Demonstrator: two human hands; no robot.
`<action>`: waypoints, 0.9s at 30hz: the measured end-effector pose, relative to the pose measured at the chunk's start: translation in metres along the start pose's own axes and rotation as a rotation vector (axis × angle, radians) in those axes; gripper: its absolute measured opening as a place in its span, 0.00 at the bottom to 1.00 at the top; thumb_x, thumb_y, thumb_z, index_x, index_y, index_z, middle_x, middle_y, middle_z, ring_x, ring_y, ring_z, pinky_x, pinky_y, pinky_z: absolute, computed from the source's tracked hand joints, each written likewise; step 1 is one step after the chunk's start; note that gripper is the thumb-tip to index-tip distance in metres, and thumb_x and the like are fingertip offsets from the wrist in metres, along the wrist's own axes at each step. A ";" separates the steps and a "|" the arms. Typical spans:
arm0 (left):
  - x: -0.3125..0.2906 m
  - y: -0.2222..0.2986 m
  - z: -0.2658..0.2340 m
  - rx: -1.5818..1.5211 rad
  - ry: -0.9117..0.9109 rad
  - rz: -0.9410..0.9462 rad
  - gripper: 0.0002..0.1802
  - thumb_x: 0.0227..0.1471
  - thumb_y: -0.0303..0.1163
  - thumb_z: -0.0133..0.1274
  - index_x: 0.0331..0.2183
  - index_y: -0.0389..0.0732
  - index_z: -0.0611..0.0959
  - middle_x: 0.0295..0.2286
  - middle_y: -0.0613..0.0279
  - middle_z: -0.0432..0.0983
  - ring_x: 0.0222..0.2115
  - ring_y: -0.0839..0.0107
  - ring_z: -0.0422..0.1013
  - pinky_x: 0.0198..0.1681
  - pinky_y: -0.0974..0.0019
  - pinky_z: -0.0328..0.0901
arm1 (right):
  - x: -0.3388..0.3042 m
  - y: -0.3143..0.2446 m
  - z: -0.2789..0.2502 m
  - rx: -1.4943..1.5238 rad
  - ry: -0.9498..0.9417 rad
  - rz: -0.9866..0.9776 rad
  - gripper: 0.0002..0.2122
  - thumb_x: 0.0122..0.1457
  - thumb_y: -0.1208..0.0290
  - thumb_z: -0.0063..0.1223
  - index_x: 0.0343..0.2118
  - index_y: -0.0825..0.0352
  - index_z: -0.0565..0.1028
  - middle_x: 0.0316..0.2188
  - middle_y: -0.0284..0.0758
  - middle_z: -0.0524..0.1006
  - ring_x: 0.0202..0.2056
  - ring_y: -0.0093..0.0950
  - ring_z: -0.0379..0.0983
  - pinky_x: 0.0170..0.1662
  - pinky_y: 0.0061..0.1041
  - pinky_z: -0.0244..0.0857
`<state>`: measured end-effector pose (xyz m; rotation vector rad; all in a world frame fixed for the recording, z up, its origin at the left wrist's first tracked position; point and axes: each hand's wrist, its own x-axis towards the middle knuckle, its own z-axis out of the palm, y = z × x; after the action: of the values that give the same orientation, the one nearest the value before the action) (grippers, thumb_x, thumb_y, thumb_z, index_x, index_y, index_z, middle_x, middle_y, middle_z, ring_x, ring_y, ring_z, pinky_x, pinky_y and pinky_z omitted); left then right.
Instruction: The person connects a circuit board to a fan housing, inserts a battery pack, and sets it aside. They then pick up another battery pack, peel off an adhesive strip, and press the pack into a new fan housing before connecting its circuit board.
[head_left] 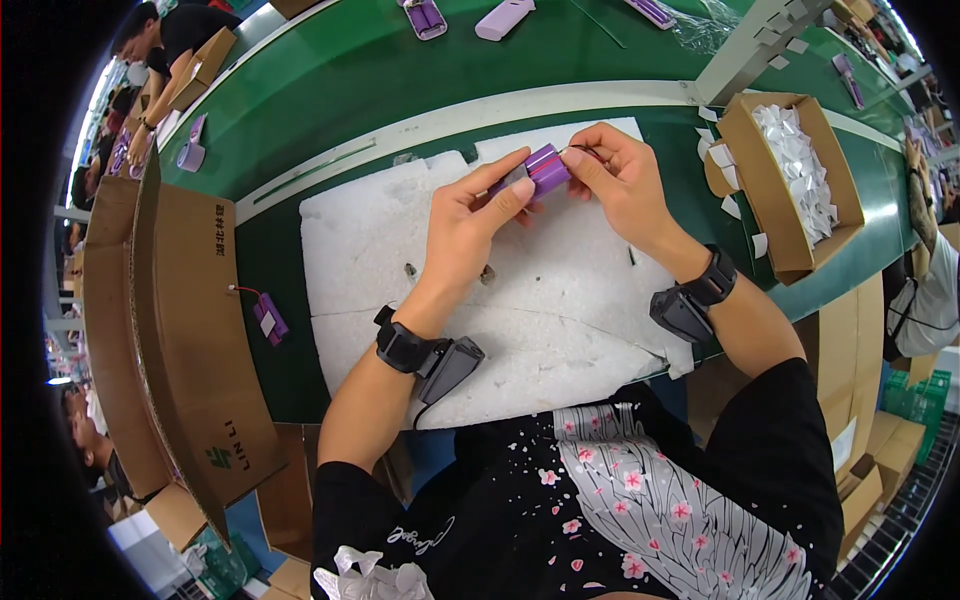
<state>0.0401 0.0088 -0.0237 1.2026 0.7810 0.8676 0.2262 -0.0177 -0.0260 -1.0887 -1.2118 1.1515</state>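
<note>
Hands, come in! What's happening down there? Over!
Left hand gripping purple round-celled battery pack; right hand at its right end. Pack above white rectangular foam sheet. Brown open cardboard box off right, not blocking.

Battery pack (545,168) over foam (560,300); carton (195,320) left, box (757,190) right.

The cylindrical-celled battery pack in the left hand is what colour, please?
The battery pack is mostly purple, clearest in head view.

A white rail (640,97) crosses the green workbench (330,110).
</note>
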 end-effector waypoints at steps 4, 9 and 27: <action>-0.001 -0.001 0.001 -0.065 -0.002 -0.022 0.21 0.51 0.32 0.54 0.48 0.36 0.75 0.35 0.59 0.75 0.29 0.75 0.72 0.31 0.73 0.68 | -0.001 -0.001 -0.002 -0.015 -0.015 -0.005 0.06 0.59 0.72 0.49 0.34 0.70 0.70 0.24 0.30 0.74 0.23 0.16 0.69 0.26 0.14 0.61; 0.001 0.003 0.002 -0.119 0.004 -0.074 0.21 0.52 0.32 0.53 0.48 0.36 0.75 0.35 0.57 0.75 0.29 0.73 0.73 0.30 0.72 0.68 | 0.001 -0.002 -0.001 -0.017 -0.011 -0.012 0.06 0.59 0.73 0.49 0.34 0.70 0.71 0.24 0.30 0.74 0.23 0.16 0.69 0.26 0.14 0.62; 0.002 0.003 0.005 0.122 0.072 0.122 0.20 0.52 0.32 0.53 0.47 0.35 0.73 0.40 0.57 0.72 0.36 0.75 0.70 0.38 0.73 0.65 | 0.001 -0.003 0.000 0.034 0.003 0.011 0.08 0.58 0.71 0.50 0.34 0.70 0.72 0.21 0.30 0.73 0.23 0.15 0.67 0.25 0.14 0.59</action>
<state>0.0452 0.0083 -0.0202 1.3440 0.8351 0.9792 0.2266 -0.0170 -0.0230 -1.0728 -1.1814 1.1741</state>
